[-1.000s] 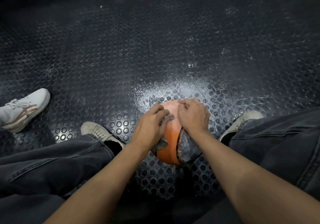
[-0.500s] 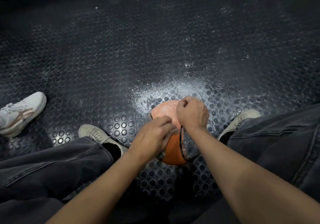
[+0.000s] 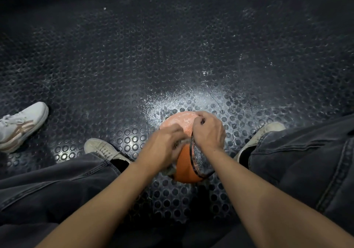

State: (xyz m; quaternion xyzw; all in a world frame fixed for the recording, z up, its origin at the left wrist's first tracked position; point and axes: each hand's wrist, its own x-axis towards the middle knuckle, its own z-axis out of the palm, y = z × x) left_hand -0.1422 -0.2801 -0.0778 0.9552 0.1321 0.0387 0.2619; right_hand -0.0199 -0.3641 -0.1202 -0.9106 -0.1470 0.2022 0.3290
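Note:
An orange ball with a pebbled, white-dusted top sits on the floor between my feet. A dark patterned flap hangs loose down the ball's right side. My right hand is curled in a fist at the top of the ball and grips the flap's upper edge. My left hand lies over the ball's left side, its fingers curled round a grey cloth whose end shows below the hand. Both hands hide much of the ball's middle.
The floor is black rubber with round studs, dusted white just beyond the ball. My pale shoes and dark jeans flank the ball. Another person's white sneaker is at the left edge.
My left hand slid down the ball's left side with the cloth, then back up a little. My right hand stayed on top, its fist tighter on the flap. The ball barely moved.

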